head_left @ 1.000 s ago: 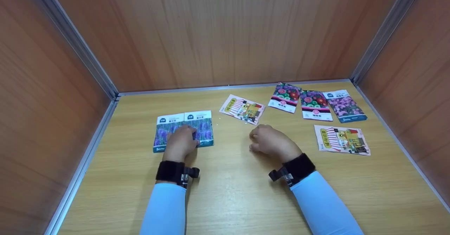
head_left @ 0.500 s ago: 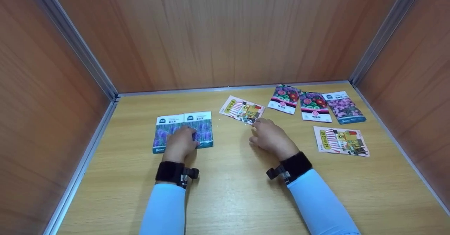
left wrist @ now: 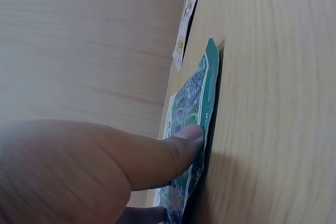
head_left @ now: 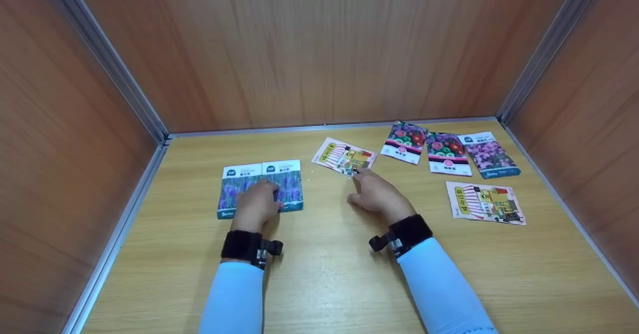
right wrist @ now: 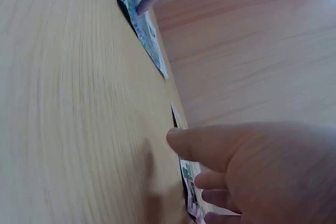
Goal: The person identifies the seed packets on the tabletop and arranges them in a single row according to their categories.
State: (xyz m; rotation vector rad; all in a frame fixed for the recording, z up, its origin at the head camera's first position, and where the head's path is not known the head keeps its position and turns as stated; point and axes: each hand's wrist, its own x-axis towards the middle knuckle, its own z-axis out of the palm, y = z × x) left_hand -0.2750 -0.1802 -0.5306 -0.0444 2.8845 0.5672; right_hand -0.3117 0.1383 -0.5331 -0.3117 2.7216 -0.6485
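Note:
Two seed packets with purple flower spikes lie side by side at the left in the head view: a left packet point(head_left: 229, 194) and a right packet point(head_left: 292, 181). My left hand point(head_left: 256, 205) rests over their shared edge. In the left wrist view its thumb point(left wrist: 184, 142) presses on the teal lower border of a packet point(left wrist: 211, 74). My right hand point(head_left: 378, 194) reaches to the near corner of a pink-and-yellow packet point(head_left: 337, 154), fingertips overlapping that corner. The right wrist view shows its thumb point(right wrist: 194, 142) apart from the fingers, with the packet point(right wrist: 188, 174) lying flat behind them.
Two packets with red and pink flowers, one upper point(head_left: 403, 142) and one lower point(head_left: 448, 152), lie at the back right. Beside them is a pink-purple flower packet point(head_left: 489, 154). A second pink-and-yellow packet point(head_left: 485, 202) lies nearer. Wooden panels point(head_left: 324, 49) enclose the table point(head_left: 319, 274).
My right hand has moved forward and slightly left, from beside the pink-and-yellow packet to its near corner. The left hand has stayed on the purple flower packets.

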